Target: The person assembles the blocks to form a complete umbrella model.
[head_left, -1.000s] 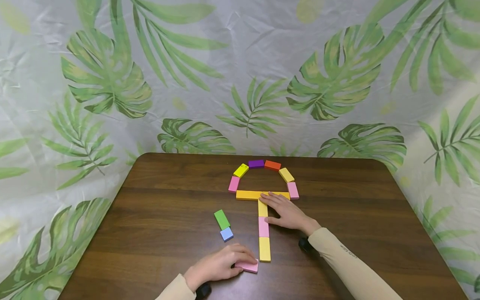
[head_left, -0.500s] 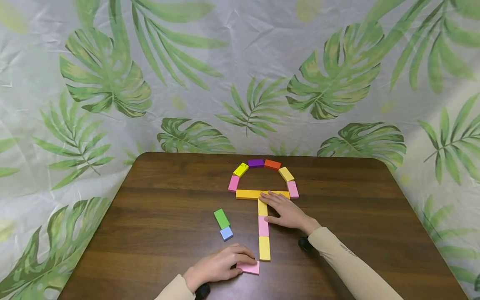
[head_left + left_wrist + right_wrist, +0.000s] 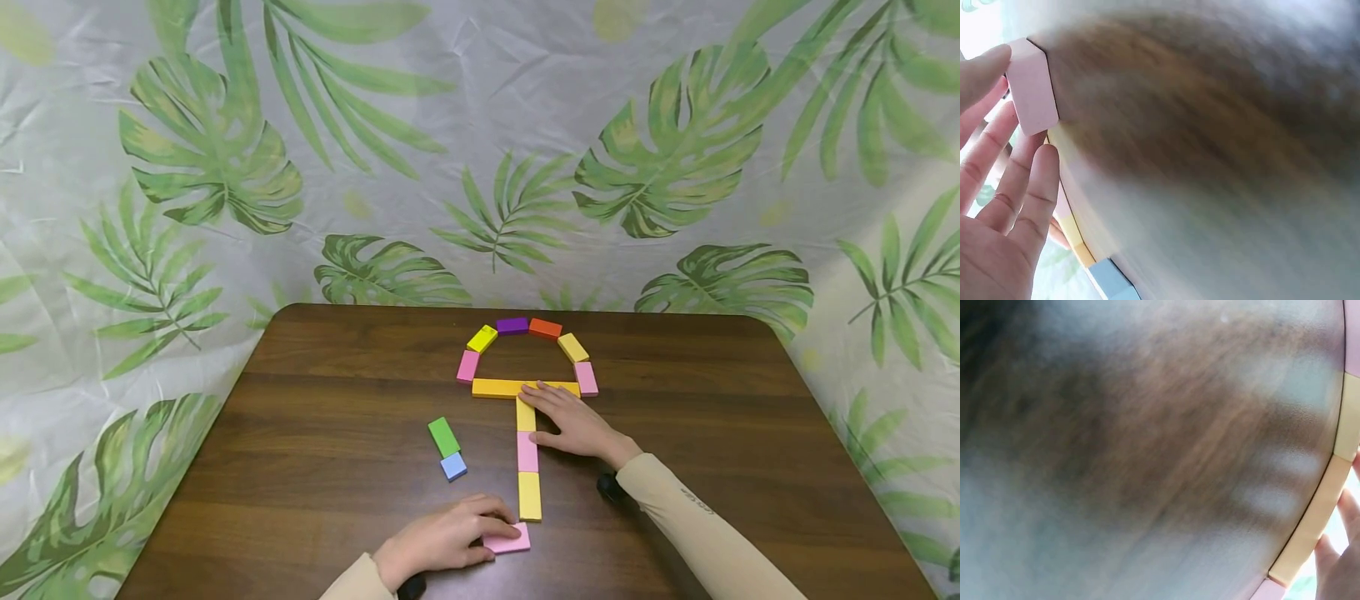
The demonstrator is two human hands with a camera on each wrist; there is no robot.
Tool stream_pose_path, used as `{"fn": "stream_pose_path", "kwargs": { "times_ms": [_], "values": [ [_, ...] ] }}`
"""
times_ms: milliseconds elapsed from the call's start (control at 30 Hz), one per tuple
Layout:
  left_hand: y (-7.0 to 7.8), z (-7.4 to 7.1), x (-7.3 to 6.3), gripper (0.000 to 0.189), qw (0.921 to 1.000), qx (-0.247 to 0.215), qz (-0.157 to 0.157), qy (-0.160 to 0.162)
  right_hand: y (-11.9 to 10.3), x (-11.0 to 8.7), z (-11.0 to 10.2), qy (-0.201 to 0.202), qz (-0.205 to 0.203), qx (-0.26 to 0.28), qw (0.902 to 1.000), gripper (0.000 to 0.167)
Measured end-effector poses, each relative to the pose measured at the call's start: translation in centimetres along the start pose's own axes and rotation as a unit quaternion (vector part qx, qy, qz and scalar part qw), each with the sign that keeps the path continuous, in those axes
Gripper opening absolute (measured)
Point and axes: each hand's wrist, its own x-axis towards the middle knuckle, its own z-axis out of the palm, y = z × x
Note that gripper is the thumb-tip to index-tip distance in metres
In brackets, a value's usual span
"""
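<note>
My left hand (image 3: 453, 537) holds a pink block (image 3: 507, 540) lying flat near the front of the table, with thumb and fingertips at its sides. The same pink block (image 3: 1034, 87) shows large in the left wrist view. Just beyond it a column runs away from me: a yellow block (image 3: 529, 497), a pink block (image 3: 527, 452) and another yellow block (image 3: 526, 415). My right hand (image 3: 573, 423) rests with extended fingers on the joint between the column's far end and a long orange block (image 3: 497, 388). Its thumb touches the column's pink block.
Beyond the orange block, several blocks form an arch, including a purple block (image 3: 512, 326) and a red block (image 3: 545, 328). Left of the column lie a green block (image 3: 444, 437) and a light blue block (image 3: 453, 467). A leaf-patterned curtain (image 3: 495, 150) hangs behind the table.
My left hand has slid the pink block to the right and slightly towards me, so it now lies below the column's near end. My right hand has stayed in place.
</note>
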Motion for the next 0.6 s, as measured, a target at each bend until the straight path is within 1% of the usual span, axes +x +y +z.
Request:
{"fn": "stream_pose_path", "kwargs": {
  "times_ms": [100,267,433,600],
  "values": [
    [0.08,0.12,0.19,0.034,0.9999,0.008,0.008,0.002,-0.03,-0.03,-0.04,0.0,-0.001,0.002,1.0,0.072],
    [0.06,0.22,0.21,0.039,0.9997,0.002,0.023,-0.002,-0.03,-0.06,-0.08,0.001,-0.002,0.001,1.0,0.072],
    [0.02,0.29,0.09,0.042,0.9992,-0.004,0.04,-0.004,-0.1,-0.08,-0.02,0.01,-0.009,-0.001,0.9999,0.071],
    [0.09,0.38,0.18,0.043,0.9994,0.002,0.034,-0.004,-0.12,-0.1,0.03,0.021,-0.016,0.004,0.9997,0.07]
  ]
}}
